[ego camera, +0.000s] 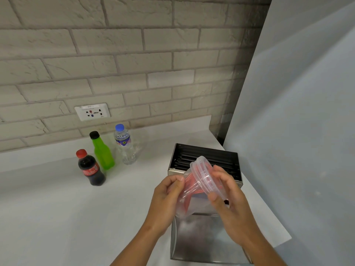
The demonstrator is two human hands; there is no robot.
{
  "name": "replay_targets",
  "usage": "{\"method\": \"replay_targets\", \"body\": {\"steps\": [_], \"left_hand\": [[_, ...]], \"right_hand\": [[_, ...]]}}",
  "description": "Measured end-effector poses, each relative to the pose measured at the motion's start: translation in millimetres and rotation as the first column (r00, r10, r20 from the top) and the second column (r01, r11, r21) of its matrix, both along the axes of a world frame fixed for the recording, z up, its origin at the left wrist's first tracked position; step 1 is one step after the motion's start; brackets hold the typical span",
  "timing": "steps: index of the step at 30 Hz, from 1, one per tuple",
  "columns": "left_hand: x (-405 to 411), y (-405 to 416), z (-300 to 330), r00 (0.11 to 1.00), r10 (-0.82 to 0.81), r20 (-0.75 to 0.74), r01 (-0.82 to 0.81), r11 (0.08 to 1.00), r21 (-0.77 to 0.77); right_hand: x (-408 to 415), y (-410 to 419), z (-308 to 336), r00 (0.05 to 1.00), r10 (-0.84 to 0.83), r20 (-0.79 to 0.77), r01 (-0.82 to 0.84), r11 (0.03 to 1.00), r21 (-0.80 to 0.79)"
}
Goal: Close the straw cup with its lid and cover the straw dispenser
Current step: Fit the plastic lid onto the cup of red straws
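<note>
Item: a clear plastic straw cup [187, 196] holding red straws, recorded in mid-air above the white table [57, 208], directly in front of the open stainless-steel straw dispenser [203, 237]. The cup was held tilted, its long axis running from lower left to upper right, with the mouth turned up and toward the right hand. Left hand [167, 196]: fingers were clamped around the cup's side wall, thumb on the near face. Right hand [228, 192]: fingers were closed on the rim of a round clear plastic lid [206, 176], which was presented at the cup's mouth, tilted to match the cup; it appeared to be touching the rim, though whether it had been seated all round could not be told. The lid lay between the two hands, nearer the right, so the closing press was judged to fall to the right hand along the cup's axis toward the left palm. Dispenser: its top was uncovered, with dark straws [211, 158] visible inside; the bright metal sheet lying flat before it may have been its cover, but this could not be confirmed. Also logged, well apart to the left and standing upright near the pale brick wall [134, 64]: a dark cola bottle with red cap [90, 167], a green bottle with black cap [101, 152], and a clear water bottle with blue cap [124, 144].
</note>
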State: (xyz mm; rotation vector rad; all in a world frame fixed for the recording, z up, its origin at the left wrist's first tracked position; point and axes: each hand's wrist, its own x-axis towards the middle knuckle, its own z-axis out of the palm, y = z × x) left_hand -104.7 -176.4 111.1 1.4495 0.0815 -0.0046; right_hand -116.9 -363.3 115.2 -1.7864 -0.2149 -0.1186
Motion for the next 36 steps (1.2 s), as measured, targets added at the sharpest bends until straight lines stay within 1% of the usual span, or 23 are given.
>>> {"method": "replay_targets", "body": {"steps": [3,6,9,12,14,16,18,20,22,25,27,29,31,33,35,36], "left_hand": [[5,1,2,0.998,-0.033,0.055,0.031,0.998,0.045],[11,-2,8,0.996,-0.067,0.066,0.065,0.997,0.033],[19,1,16,0.995,-0.073,0.068,0.073,0.997,0.000],[25,4,20,0.990,-0.135,0.032,0.136,0.990,-0.031],[26,4,22,0.987,-0.159,0.033,0.160,0.986,-0.036],[24,2,23,0.989,-0.128,0.068,0.131,0.991,-0.032],[20,-3,22,0.992,-0.055,0.115,0.058,0.998,-0.022],[16,-7,19,0.984,0.025,0.176,-0.026,1.000,0.001],[11,-10,16,0.972,0.069,0.227,-0.078,0.996,0.034],[9,-14,10,0.954,0.115,0.277,-0.144,0.986,0.084],[7,-15,7,0.953,0.128,0.274,-0.160,0.983,0.095],[4,-15,6,0.967,0.108,0.232,-0.127,0.989,0.070],[3,-10,8,0.976,0.125,0.176,-0.129,0.992,0.011],[6,-4,13,0.983,0.135,0.126,-0.129,0.990,-0.052],[7,-1,19,0.990,0.064,0.124,-0.056,0.996,-0.068],[6,-1,22,0.991,0.021,0.134,-0.013,0.998,-0.065]], "right_hand": [[10,-1,18,0.998,0.065,-0.013,-0.066,0.997,-0.028],[22,0,29,0.996,0.084,-0.007,-0.085,0.991,-0.102],[29,-3,35,0.985,0.158,0.075,-0.142,0.973,-0.180],[33,-6,38,0.961,0.238,0.139,-0.199,0.948,-0.248],[35,-7,38,0.950,0.256,0.181,-0.205,0.943,-0.261],[34,-5,37,0.943,0.252,0.218,-0.198,0.950,-0.242],[31,-1,33,0.952,0.204,0.229,-0.159,0.966,-0.202],[27,4,29,0.975,0.118,0.190,-0.092,0.986,-0.140],[22,8,28,0.992,0.052,0.119,-0.041,0.995,-0.092],[23,15,34,1.000,0.002,-0.029,-0.002,1.000,0.012],[26,15,38,0.992,-0.006,-0.128,0.012,0.999,0.050],[26,9,40,0.984,0.038,-0.175,-0.037,0.999,0.010],[23,-1,42,0.973,0.150,-0.177,-0.161,0.986,-0.050],[23,-9,45,0.961,0.254,-0.106,-0.268,0.951,-0.152],[24,-13,46,0.954,0.298,0.012,-0.286,0.924,-0.252],[25,-13,45,0.952,0.301,0.057,-0.275,0.923,-0.270]]}}
